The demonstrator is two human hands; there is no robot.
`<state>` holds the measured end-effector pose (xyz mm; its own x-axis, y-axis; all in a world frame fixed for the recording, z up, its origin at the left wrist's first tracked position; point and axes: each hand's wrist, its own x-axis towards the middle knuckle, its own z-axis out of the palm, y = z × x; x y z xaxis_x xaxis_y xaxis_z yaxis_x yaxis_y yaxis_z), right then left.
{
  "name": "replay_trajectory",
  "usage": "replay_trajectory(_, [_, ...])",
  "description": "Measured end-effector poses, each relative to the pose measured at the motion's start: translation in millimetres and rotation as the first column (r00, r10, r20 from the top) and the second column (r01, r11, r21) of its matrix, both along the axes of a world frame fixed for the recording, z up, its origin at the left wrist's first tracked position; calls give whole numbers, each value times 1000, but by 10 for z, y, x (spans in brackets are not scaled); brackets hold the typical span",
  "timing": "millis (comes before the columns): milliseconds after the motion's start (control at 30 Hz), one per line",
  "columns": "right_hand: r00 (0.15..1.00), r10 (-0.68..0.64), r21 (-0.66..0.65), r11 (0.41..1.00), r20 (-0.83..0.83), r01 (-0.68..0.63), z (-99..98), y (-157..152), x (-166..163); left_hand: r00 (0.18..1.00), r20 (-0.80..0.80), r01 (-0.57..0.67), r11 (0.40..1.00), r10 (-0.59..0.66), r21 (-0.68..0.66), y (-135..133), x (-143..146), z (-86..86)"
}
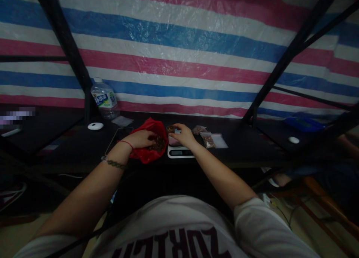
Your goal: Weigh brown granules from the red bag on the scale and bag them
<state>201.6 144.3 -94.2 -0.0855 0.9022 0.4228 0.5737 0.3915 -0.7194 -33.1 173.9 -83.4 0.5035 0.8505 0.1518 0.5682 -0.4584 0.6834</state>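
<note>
My left hand (141, 138) reaches into an open red plastic bag (148, 155) holding small brown pieces; its fingers curl among them, and what they grip is hidden. My right hand (183, 134) rests over a small white digital scale (179, 152), its fingers closed around a small clear packet with brown contents on the scale's platform. Just right of the scale lie two filled clear packets (206, 138) and a flat empty one (220, 141).
A dark table (84, 149) runs along a red, white and blue striped tarp. A water bottle (104, 99) and a white mouse (95, 126) stand at the left, another white mouse (293, 140) at the right. Black frame bars slant on both sides.
</note>
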Motion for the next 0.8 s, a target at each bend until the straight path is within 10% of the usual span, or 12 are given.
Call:
replay_trajectory(233, [975, -179, -65, 980, 130, 189, -232, -1, 491, 711, -702, 42, 999, -20, 14, -65, 207, 164])
replay_trajectory(633, [946, -248, -24, 966, 210, 259, -199, -47, 1019, 633, -771, 90, 996, -77, -25, 4, 280, 191])
replay_trajectory(800, [854, -503, -1, 862, 132, 508, -184, -126, 1603, 647, -760, 64, 998, -62, -27, 19, 281, 241])
